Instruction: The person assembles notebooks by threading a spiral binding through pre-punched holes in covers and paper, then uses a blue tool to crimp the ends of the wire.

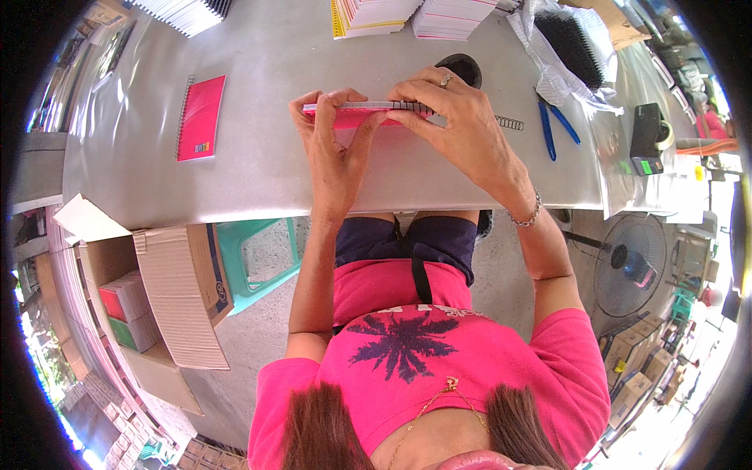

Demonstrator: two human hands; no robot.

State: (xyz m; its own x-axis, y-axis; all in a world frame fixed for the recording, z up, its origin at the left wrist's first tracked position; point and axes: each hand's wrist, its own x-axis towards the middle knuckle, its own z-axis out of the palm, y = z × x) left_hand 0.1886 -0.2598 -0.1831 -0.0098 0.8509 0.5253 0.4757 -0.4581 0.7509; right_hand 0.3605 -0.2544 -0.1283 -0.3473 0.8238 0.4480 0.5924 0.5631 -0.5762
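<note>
Both hands hold a pink notebook [349, 119] on edge above the table, its punched page edge facing up. My left hand [332, 149] pinches its left end between thumb and fingers. My right hand [458, 117] closes on the right end, where a black spiral coil [510, 123] runs through the holes and sticks out past the hand. How far the coil is threaded is partly hidden by my fingers. A finished-looking pink spiral notebook [202, 119] lies to the left. Behind my right hand sits a dark round object [464, 69], partly covered.
Blue-handled pliers [554, 129] lie at the right, near a plastic bag of black coils [572, 48]. Stacks of page blocks [450, 17] stand at the far edge. A black tape dispenser [647, 139] sits far right. Below are an open cardboard box [178, 290], a green stool [235, 262] and a fan [629, 262].
</note>
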